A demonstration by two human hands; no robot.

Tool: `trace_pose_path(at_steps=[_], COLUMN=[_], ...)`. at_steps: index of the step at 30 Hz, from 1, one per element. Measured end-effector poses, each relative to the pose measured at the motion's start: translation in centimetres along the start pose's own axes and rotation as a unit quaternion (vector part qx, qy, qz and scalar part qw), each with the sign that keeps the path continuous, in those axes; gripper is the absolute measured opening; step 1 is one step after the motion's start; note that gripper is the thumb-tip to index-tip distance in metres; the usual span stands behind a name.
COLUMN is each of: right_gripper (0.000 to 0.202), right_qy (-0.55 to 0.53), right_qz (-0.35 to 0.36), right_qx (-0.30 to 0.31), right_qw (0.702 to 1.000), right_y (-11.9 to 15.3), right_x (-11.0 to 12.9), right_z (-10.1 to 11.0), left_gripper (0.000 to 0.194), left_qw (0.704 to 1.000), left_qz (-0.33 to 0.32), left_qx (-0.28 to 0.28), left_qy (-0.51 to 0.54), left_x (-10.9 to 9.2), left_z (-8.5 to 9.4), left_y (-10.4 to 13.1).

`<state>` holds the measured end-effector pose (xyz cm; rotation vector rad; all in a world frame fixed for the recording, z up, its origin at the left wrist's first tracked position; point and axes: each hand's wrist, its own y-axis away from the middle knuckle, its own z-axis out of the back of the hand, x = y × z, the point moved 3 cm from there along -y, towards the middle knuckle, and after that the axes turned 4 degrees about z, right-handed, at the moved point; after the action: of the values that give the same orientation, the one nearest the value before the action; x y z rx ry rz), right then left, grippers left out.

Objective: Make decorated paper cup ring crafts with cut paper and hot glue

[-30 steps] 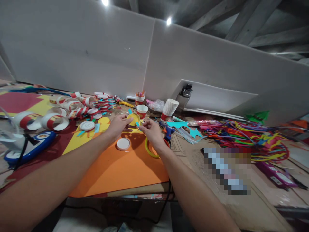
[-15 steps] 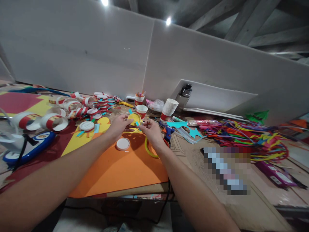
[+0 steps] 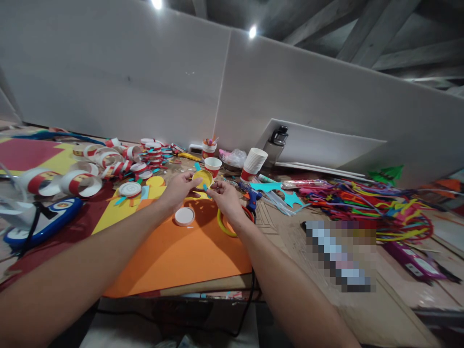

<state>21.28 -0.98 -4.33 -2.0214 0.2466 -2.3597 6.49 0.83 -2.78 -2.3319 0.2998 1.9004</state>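
Observation:
My left hand (image 3: 179, 188) grips the rim of a shallow round cup base (image 3: 200, 180), whose inside is yellow. Two teal strips stick out of it, one at the upper left and one at the lower right. With fingertips pinched at the lower right edge, my right hand (image 3: 226, 197) holds the teal strip (image 3: 206, 187) there. Below them a white cup base (image 3: 184, 216) rests on an orange sheet (image 3: 181, 263). Under my right wrist lies a yellow ring (image 3: 225, 229), partly covered.
A paper cup (image 3: 213, 166) and a cup stack (image 3: 255, 160) stand behind my hands. A blue glue gun (image 3: 253, 199) lies to the right, before colourful pipe cleaners (image 3: 355, 203). Cut red-and-white cup rings (image 3: 81, 181) crowd the left. A bottle (image 3: 274, 147) leans near the white board.
The yellow-lined cup base has tilted slightly, and my right fingers have shifted a little lower along its lower right edge. Everything else stays where it was.

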Motion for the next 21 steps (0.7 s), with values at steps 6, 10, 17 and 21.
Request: trace_pose_path(at_steps=[6,10,17,21], right_gripper=[0.007,0.003,0.007,0.008], right_qy=[0.128,0.069,-0.071,0.002], right_qz=[0.046,0.025,-0.029,0.013], right_qx=[0.055,0.029,-0.018,-0.007], right_qw=[0.989,0.997,0.997,1.0], right_y=[0.1,-0.2,-0.3,-0.6], right_x=[0.9,1.3,2.1,1.9], right_z=[0.6,1.1,1.6,1.9], left_gripper=[0.038,0.035,0.034,0.041], left_qw=[0.998,0.997,0.995,0.989], left_qz=[-0.028,-0.021,0.016,0.039], left_qx=[-0.043,-0.063,0.075,0.119], left_qy=[-0.043,-0.032,-0.062,-0.079], left_x=[-0.5,-0.5,0.0,0.4], left_z=[0.7,1.1,-0.2,-0.7], left_y=[-0.2,-0.4,0.1,0.3])
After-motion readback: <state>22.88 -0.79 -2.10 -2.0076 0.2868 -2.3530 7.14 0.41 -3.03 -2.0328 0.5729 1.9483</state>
